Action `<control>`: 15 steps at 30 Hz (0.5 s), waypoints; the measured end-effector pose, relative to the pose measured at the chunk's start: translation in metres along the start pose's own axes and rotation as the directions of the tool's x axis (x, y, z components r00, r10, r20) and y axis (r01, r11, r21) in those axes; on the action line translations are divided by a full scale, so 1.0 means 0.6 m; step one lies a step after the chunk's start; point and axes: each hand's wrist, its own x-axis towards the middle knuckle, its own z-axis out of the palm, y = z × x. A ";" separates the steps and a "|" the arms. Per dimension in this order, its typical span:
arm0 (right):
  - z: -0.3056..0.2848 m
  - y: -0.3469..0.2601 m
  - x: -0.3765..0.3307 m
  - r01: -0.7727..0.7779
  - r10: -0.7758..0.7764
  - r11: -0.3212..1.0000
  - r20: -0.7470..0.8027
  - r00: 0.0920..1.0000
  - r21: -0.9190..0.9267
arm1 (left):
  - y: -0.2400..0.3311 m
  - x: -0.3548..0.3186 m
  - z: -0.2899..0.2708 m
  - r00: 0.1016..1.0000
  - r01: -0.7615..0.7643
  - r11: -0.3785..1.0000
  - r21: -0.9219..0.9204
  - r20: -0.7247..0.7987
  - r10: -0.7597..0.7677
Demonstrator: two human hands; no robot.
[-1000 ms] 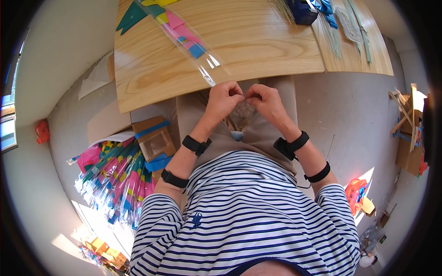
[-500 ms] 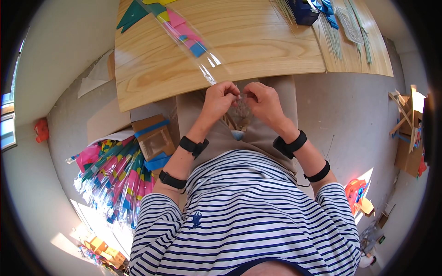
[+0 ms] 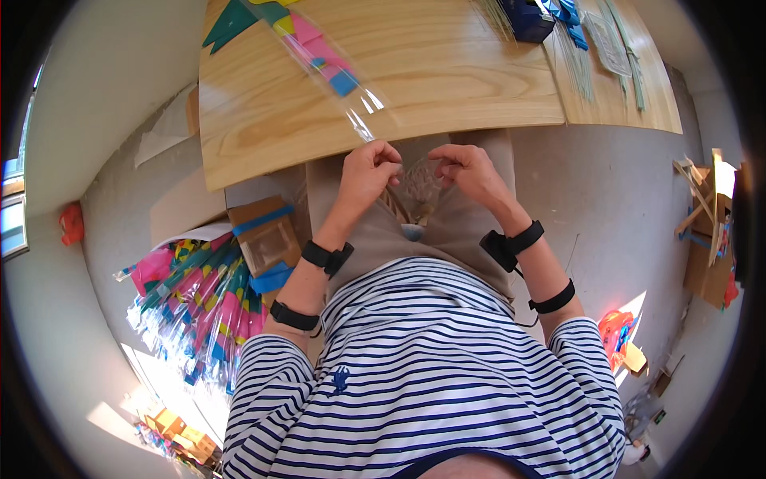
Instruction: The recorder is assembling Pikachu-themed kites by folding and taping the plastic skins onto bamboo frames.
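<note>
Plastic [image 3: 420,182] below, left hand [image 3: 370,171] and right hand [image 3: 469,171] drew apart.

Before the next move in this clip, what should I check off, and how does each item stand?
1. Hands apart: ok; a gap shows between left hand and right hand.
2. Left fingertips free: cannot tell; anything thin there is too small to make out.
3. Clear sleeve lying on the wooden table: ok, with coloured pieces within.
4. Sleeve well away from the left hand: not ok; its near end is close by.
5. Sleeve untouched by that hand: cannot tell.
</note>
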 end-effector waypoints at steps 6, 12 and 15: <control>-0.029 -0.028 0.017 -0.191 0.193 0.980 -0.047 0.980 0.050 | -0.007 -0.013 -0.025 0.995 -0.062 0.997 0.044 -0.081 0.065; -0.008 -0.006 0.032 -0.041 0.036 0.997 -0.072 0.997 -0.069 | 0.000 -0.014 -0.028 0.989 -0.098 0.993 0.070 -0.103 0.104; -0.021 -0.045 0.030 -0.148 0.091 0.882 0.148 0.985 0.448 | -0.009 -0.017 -0.037 0.979 -0.124 0.991 0.051 -0.155 0.131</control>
